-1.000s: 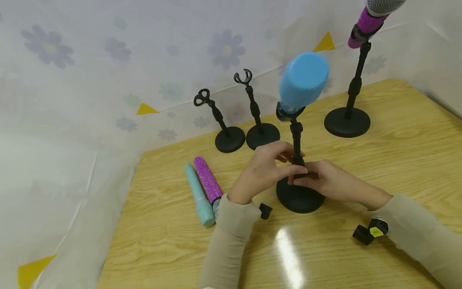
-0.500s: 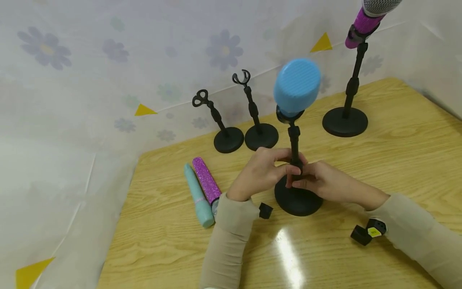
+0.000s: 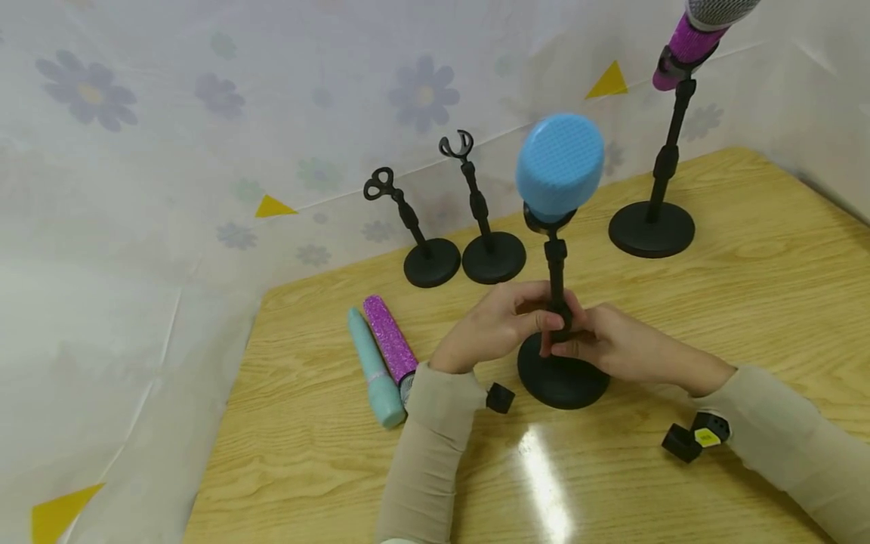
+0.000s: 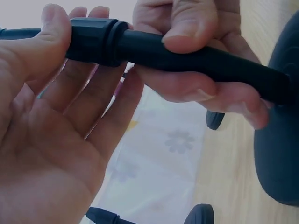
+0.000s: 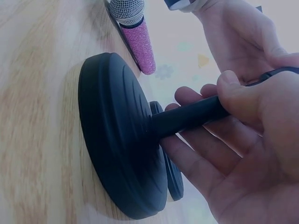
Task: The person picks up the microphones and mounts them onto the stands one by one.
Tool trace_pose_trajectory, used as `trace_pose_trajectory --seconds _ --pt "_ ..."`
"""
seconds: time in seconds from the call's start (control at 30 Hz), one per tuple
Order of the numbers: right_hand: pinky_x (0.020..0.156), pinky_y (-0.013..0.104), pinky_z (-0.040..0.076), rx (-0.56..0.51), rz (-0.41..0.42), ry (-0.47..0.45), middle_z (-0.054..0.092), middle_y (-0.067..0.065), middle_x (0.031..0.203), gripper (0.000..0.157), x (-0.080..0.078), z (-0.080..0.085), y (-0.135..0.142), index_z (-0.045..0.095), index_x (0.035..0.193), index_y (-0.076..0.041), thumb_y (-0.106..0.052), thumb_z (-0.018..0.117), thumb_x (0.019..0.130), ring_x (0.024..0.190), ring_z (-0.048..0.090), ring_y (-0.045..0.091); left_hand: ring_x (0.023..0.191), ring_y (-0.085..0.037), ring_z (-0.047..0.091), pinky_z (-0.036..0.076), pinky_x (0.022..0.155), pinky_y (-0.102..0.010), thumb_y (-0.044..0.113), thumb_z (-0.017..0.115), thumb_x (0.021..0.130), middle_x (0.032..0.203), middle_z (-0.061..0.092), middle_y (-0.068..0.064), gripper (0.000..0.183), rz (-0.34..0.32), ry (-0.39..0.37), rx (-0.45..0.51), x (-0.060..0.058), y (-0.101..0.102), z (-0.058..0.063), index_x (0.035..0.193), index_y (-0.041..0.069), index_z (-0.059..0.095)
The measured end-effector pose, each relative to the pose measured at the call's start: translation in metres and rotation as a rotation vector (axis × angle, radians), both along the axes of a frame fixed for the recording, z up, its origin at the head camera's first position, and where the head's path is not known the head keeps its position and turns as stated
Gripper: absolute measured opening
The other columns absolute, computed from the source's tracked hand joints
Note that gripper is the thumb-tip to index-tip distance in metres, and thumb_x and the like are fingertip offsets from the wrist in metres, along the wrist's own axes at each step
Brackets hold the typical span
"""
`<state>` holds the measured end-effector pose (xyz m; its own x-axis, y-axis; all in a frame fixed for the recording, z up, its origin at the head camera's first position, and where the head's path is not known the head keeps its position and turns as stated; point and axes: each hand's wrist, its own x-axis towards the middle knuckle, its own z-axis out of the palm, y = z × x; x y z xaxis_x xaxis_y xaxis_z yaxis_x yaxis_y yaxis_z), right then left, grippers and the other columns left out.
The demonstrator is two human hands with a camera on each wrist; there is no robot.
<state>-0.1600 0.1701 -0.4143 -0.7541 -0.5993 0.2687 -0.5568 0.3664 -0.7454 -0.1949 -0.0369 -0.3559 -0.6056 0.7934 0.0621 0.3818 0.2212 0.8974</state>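
A black microphone stand (image 3: 556,268) stands upright before me, with a light-blue microphone (image 3: 560,166) tilted in its clip. My left hand (image 3: 499,325) pinches the collar (image 4: 93,42) of the stand's pole between thumb and fingers. Just below, my right hand (image 3: 612,344) grips the lower pole (image 5: 191,115), thumb on one side and fingers on the other. The round base (image 3: 563,389) appears to rest on the table. In the head view, the hands partly hide the collar and lower pole.
Two bare microphone stands, one left (image 3: 431,264) and one right (image 3: 494,259), stand behind. Another stand (image 3: 651,230) at the back right bears a purple microphone (image 3: 689,41). A teal microphone (image 3: 374,370) and a glittery purple microphone (image 3: 390,336) lie left of my left arm.
The blue microphone's top has come lower and slightly left in the head view, most of it in the first half second. Both hands keep their hold on the stand.
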Motion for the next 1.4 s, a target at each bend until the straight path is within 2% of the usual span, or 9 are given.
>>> trace_pose_trajectory --seconds 0.07,0.17,0.23,0.37,0.43,0.53,0.77,1.07,1.4 --pt "0.084 0.023 0.057 0.005 -0.014 -0.022 0.074 -0.01 0.096 0.013 0.0 0.0 0.0 0.074 0.099 -0.018 -0.009 0.065 0.097 0.098 0.065 0.0 0.109 -0.008 0.063 0.051 0.101 -0.023 0.013 0.057 0.103 0.12 0.068 -0.008 0.018 -0.008 -0.02 0.0 0.0 0.001 0.0 0.117 0.007 0.067" --pt "0.083 0.023 0.058 0.015 -0.026 -0.042 0.075 -0.009 0.097 0.012 0.001 0.001 0.0 0.074 0.099 -0.018 -0.011 0.065 0.098 0.097 0.066 0.0 0.112 -0.009 0.064 0.051 0.102 -0.024 0.015 0.06 0.102 0.122 0.067 -0.007 0.02 0.004 0.004 -0.018 0.001 0.0 0.002 0.12 0.008 0.065" --pt "0.083 0.023 0.058 0.017 -0.023 -0.058 0.075 -0.007 0.099 0.011 0.001 0.002 0.0 0.074 0.1 -0.017 -0.012 0.064 0.098 0.097 0.067 0.001 0.111 -0.009 0.064 0.052 0.101 -0.023 0.018 0.065 0.099 0.121 0.067 -0.005 0.023 0.043 0.08 -0.051 0.003 -0.001 0.005 0.12 0.01 0.065" --pt "0.084 0.023 0.058 0.018 -0.017 -0.108 0.074 -0.003 0.102 0.01 0.001 0.003 0.0 0.073 0.102 -0.017 -0.014 0.063 0.1 0.098 0.069 0.003 0.102 -0.007 0.065 0.054 0.095 -0.02 0.024 0.075 0.092 0.111 0.068 0.0 0.026 0.131 0.281 -0.109 0.008 -0.004 0.011 0.114 0.013 0.068" --pt "0.085 0.024 0.059 0.019 -0.018 -0.125 0.074 -0.002 0.104 0.009 0.001 0.003 0.0 0.072 0.102 -0.018 -0.015 0.063 0.1 0.099 0.069 0.005 0.097 -0.007 0.065 0.054 0.092 -0.017 0.024 0.078 0.09 0.105 0.068 0.001 0.023 0.146 0.362 -0.105 0.011 -0.004 0.014 0.109 0.013 0.069" --pt "0.086 0.023 0.058 0.027 -0.017 -0.147 0.074 0.0 0.11 0.011 0.001 0.005 0.001 0.072 0.105 -0.017 -0.016 0.063 0.1 0.103 0.071 0.008 0.096 -0.007 0.065 0.055 0.09 -0.016 0.022 0.077 0.09 0.104 0.069 0.0 0.019 0.138 0.423 -0.065 0.013 -0.003 0.017 0.104 0.012 0.071" --pt "0.083 0.022 0.058 0.025 -0.006 -0.18 0.076 0.001 0.108 0.013 0.002 0.007 0.002 0.072 0.109 -0.013 -0.017 0.062 0.101 0.1 0.071 0.006 0.098 -0.01 0.067 0.057 0.088 -0.017 0.017 0.076 0.091 0.106 0.07 -0.007 0.015 0.151 0.454 0.015 0.017 0.001 0.02 0.102 0.008 0.07" --pt "0.085 0.021 0.058 0.012 -0.004 -0.192 0.074 0.003 0.111 0.014 0.003 0.006 0.002 0.071 0.11 -0.012 -0.018 0.062 0.101 0.102 0.07 0.005 0.096 -0.009 0.068 0.056 0.086 -0.015 0.016 0.075 0.091 0.106 0.071 -0.006 0.015 0.145 0.447 0.001 0.018 0.002 0.019 0.103 0.009 0.07" --pt "0.086 0.022 0.058 0.012 -0.003 -0.156 0.074 -0.001 0.101 0.009 0.001 0.004 0.001 0.071 0.104 -0.014 -0.015 0.063 0.1 0.097 0.068 0.003 0.1 -0.008 0.069 0.055 0.087 -0.012 0.015 0.073 0.093 0.106 0.073 -0.005 0.018 0.168 0.454 0.031 0.02 0.006 0.022 0.108 0.007 0.069"
